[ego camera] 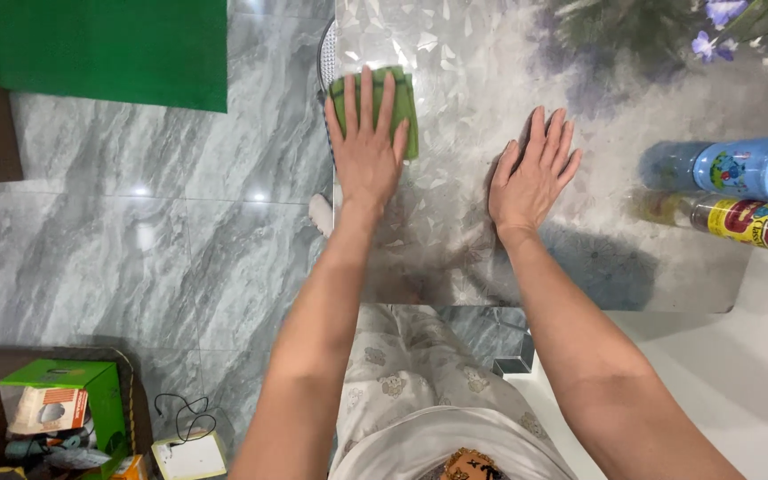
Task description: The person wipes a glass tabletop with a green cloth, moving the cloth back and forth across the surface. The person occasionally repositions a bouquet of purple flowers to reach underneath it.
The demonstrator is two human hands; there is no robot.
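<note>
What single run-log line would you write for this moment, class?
left hand: flat on green cloth | right hand: flat on glass table | nearby: blue cup, bottle

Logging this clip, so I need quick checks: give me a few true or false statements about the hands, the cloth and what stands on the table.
1. The left hand lies flat on a green cloth. True.
2. The right hand grips a bottle. False: it rests open on the glass table, palm down.
3. A blue cup stands at the table's right side. True.
4. The cloth is red. False: it is green.
</note>
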